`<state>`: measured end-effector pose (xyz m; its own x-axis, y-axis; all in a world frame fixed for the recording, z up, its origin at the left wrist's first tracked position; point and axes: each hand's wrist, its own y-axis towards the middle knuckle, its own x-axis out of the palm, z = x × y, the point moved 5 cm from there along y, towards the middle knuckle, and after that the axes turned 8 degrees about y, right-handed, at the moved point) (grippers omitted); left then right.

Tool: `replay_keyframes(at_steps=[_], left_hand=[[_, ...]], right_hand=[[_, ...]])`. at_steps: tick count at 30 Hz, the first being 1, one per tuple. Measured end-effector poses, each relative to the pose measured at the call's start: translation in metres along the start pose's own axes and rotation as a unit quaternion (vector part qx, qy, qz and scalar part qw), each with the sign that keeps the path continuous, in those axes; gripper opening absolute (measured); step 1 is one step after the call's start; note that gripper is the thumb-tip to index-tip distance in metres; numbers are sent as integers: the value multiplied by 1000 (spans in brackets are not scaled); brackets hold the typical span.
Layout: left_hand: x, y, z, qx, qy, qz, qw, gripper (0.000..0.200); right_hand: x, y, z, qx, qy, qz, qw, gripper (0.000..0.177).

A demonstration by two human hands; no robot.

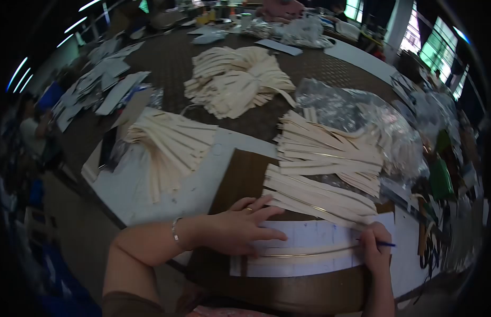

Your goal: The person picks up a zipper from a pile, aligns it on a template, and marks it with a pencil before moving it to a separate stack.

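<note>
A cream zipper (303, 255) with a gold metal-coloured tooth line lies lengthwise across a white paper sheet (314, 232) with blue marks. My left hand (229, 231) rests at the sheet's left end, fingers spread, near the zipper's left end. At the other end my right hand (375, 243) is closed around a blue pen (386, 244), whose tip is hard to make out. Just beyond the sheet, a layer of cream zippers (319, 199) touches its far edge. Under the sheet is a brown board (240, 174).
More zippers lie in a pile (330, 150) at right, a fanned bundle (177, 140) at left and a heap (237, 79) farther back. Clear plastic bags (335, 103) crowd the right. Cut white pieces (105, 74) are scattered far left. A person (34, 132) is at the left edge.
</note>
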<state>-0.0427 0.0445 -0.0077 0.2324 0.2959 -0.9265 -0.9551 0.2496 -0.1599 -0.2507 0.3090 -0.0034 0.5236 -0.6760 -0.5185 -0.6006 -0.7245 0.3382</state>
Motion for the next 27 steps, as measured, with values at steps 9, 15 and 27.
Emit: replay_keyframes(at_steps=[9,15,27], left_hand=[[6,10,-3,24,-1,118,993,39],[-1,15,-12,38,-19,194,980,26],[-14,20,-35,28,-94,312,945,26]], right_hand=[[20,10,-2,56,14,-9,998,9],[30,7,-19,-49,-150,-24,987,13],[60,46,-26,-102,-244,-12,964,23]])
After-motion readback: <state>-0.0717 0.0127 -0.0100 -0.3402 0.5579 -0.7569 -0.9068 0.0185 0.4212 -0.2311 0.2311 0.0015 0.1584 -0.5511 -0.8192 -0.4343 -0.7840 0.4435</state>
